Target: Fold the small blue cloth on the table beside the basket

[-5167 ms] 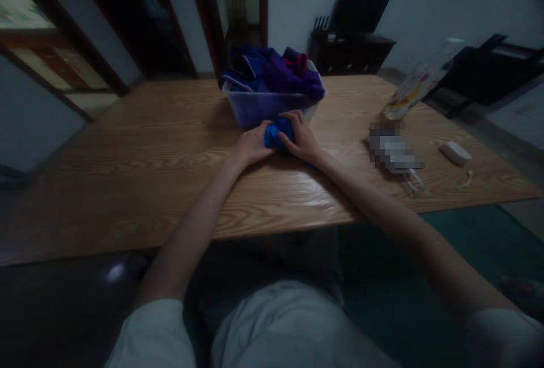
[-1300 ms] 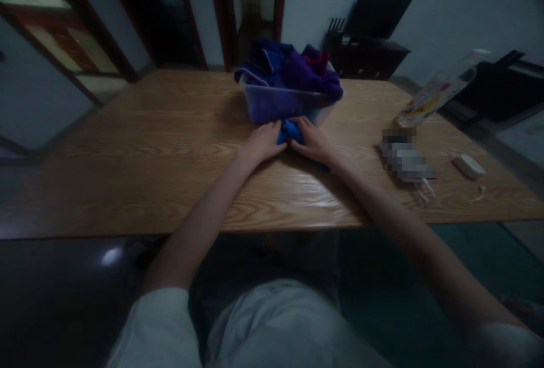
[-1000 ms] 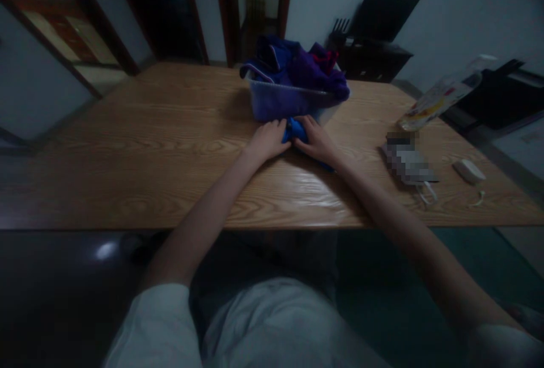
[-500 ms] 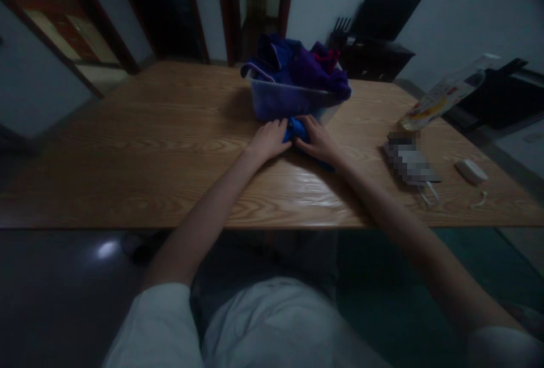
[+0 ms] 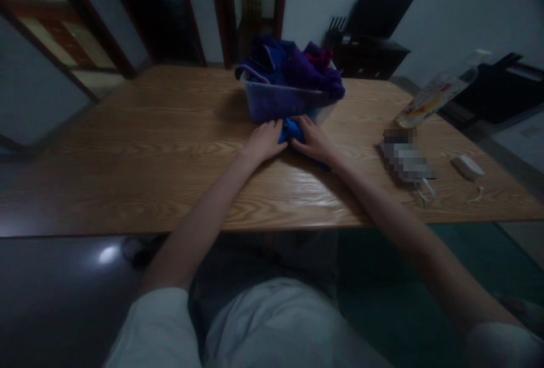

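Both arms are reaching across the long wooden table (image 5: 148, 147). The left hand (image 5: 264, 141) and the right hand (image 5: 315, 141) are pressing together on a small bright-blue cloth bundle (image 5: 289, 129), fingers curled closed around it from either side. The bundle is lying on the table, touching the near wall of the translucent plastic basket (image 5: 276, 108). Judged from this, the bundle looks nearly compacted. The heap of dark blue and purple clothes (image 5: 293, 66) in the basket is awaiting handling. A small white block (image 5: 467, 166) is lying well right of the basket.
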Action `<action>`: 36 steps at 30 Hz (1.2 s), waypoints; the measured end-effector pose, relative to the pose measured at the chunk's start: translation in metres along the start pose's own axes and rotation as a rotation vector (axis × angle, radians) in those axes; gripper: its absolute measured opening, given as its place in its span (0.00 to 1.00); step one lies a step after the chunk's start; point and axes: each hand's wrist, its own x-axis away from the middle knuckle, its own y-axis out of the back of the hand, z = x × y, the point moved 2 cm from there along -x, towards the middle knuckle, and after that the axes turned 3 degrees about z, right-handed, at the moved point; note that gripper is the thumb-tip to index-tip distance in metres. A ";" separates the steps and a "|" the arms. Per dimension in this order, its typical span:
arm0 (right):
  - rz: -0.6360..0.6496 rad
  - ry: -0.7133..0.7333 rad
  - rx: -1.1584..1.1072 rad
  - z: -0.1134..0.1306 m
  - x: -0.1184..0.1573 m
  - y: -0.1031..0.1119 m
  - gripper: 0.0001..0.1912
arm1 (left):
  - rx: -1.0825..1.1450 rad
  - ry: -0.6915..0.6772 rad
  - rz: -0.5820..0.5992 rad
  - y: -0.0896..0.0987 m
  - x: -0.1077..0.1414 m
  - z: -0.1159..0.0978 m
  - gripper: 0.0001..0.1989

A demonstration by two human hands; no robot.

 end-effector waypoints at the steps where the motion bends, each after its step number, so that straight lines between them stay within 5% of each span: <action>1: 0.002 -0.002 -0.003 0.000 0.000 0.000 0.29 | 0.001 0.001 0.000 0.000 0.000 0.000 0.29; 36: -0.002 0.009 0.001 -0.002 -0.001 0.000 0.31 | 0.029 0.020 -0.010 0.003 0.003 -0.006 0.27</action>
